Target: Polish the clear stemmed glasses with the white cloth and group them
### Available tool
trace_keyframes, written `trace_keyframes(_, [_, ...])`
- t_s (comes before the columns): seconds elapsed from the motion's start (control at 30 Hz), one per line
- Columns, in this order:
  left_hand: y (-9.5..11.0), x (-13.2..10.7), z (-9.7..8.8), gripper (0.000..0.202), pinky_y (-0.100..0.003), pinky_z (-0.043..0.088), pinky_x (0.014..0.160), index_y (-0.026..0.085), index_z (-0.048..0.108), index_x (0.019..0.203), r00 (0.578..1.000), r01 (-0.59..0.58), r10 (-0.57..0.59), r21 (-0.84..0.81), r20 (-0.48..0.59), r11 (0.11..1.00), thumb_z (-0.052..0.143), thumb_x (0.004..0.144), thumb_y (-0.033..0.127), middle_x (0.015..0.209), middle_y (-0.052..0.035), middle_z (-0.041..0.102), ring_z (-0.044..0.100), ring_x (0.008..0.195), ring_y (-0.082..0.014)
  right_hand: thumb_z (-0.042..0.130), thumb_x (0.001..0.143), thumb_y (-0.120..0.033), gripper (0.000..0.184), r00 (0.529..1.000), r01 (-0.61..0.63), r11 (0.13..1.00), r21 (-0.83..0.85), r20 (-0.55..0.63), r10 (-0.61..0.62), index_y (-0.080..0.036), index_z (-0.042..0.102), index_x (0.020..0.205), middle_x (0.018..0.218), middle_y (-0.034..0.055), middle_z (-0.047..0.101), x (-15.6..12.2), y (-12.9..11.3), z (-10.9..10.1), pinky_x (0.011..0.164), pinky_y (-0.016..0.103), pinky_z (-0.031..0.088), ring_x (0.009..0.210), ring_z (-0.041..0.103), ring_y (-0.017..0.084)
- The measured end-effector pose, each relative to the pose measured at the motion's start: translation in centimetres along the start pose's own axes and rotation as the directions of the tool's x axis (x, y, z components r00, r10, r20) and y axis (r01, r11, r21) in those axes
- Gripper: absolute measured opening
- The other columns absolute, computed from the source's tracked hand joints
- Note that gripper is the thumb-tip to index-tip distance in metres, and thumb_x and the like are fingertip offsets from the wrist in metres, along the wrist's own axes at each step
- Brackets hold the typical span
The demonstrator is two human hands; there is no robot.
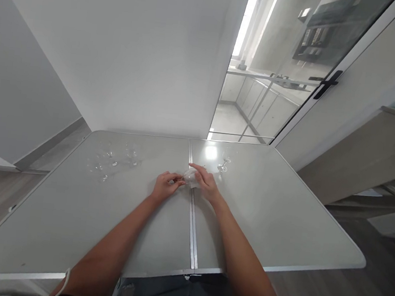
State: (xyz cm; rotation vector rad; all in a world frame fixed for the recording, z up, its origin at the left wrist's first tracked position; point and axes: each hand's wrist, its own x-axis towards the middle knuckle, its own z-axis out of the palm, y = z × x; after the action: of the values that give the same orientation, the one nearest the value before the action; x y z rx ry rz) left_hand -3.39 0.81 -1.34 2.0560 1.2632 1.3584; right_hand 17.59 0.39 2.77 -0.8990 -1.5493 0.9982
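Both of the person's arms stretched out over the pale grey desk (282, 214), and the hands met near its middle, right on the metal seam (192, 228) that ran from 6 to 12 o'clock across the top. Between them lay a small clear glass (190, 177), low against the desk surface and tipped rather than upright, as far as I could tell. The right hand (207, 183) came at it from 4 o'clock and was curled over its far side, its grip closed round the bowl with the forefinger laid along the top. The left hand (165, 185) came from 8 o'clock, its fingertips pinched together on the near end of the same glass; whether that was stem or rim was too small to make out.

At 1 o'clock from the right hand, near but apart, a stemmed glass (223, 165) stood alone. Well off at 10 o'clock from the left hand, a loose cluster of clear glasses (113, 162) stood on the left half of the desk. A white wall (123, 49) rose behind the desk at 12 o'clock, and a glass door (300, 60) with a black handle (328, 83) stood at 2 o'clock.
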Motion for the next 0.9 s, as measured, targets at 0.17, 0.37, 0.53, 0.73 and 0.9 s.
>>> trace_keyframes(0.17, [0.0,0.3,-0.2,0.016,-0.033,0.049,0.077,0.024,0.078,0.083,0.996,0.058,-0.060,-0.038,-0.062,0.998,0.080,0.078,0.040,0.077,-0.0027,0.077,0.068,0.069,-0.0181,0.064,0.091,-0.048,0.049,0.986,-0.077,0.967,0.241,-0.125,0.110,-0.024,0.061,0.134,0.074,-0.0019,0.062,0.4,0.9,-0.4,0.068,0.028,0.048,0.067,0.056,0.015])
trace_keyframes(0.37, [0.4,0.5,-0.6,0.022,-0.029,0.049,0.063,0.019,0.075,0.085,0.965,0.198,-0.238,-0.293,-0.107,0.935,0.073,0.084,0.041,0.077,-0.0049,0.076,0.065,0.060,-0.0152,0.069,0.086,-0.035,0.055,0.870,-0.017,0.737,0.676,-0.353,0.343,-0.028,0.054,0.139,0.115,0.0023,0.071,0.8,1.3,0.3,0.090,0.034,0.052,0.103,0.066,0.019])
trace_keyframes(0.53, [0.8,0.3,-0.2,0.026,-0.029,0.051,0.060,0.016,0.077,0.083,0.964,0.252,-0.195,-0.379,0.183,0.891,0.080,0.076,0.040,0.068,-0.0060,0.074,0.067,0.059,-0.0175,0.058,0.092,-0.041,0.039,0.957,-0.203,0.564,0.800,0.039,0.289,-0.023,0.067,0.125,0.118,0.0068,0.072,0.1,-0.2,2.6,0.090,0.041,0.055,0.105,0.067,0.024])
trace_keyframes(0.73, [0.7,0.9,-0.5,0.033,-0.029,0.052,0.060,0.014,0.075,0.079,0.958,0.287,-0.254,-0.479,0.134,0.830,0.081,0.075,0.046,0.068,-0.0075,0.073,0.065,0.061,-0.0171,0.053,0.096,-0.044,0.036,0.973,-0.089,0.548,0.832,-0.044,0.225,-0.023,0.068,0.121,0.122,0.0056,0.070,0.0,-1.1,2.4,0.094,0.038,0.053,0.110,0.064,0.022])
trace_keyframes(0.9, [0.5,1.1,-0.3,0.035,-0.026,0.050,0.060,0.015,0.072,0.086,0.931,0.317,-0.364,-0.535,0.017,0.784,0.079,0.077,0.048,0.069,-0.0048,0.071,0.062,0.061,-0.0139,0.047,0.095,-0.059,0.053,0.970,-0.200,0.617,0.761,0.065,0.235,-0.028,0.059,0.136,0.133,0.0082,0.064,-0.2,-0.2,3.5,0.095,0.046,0.053,0.118,0.061,0.027])
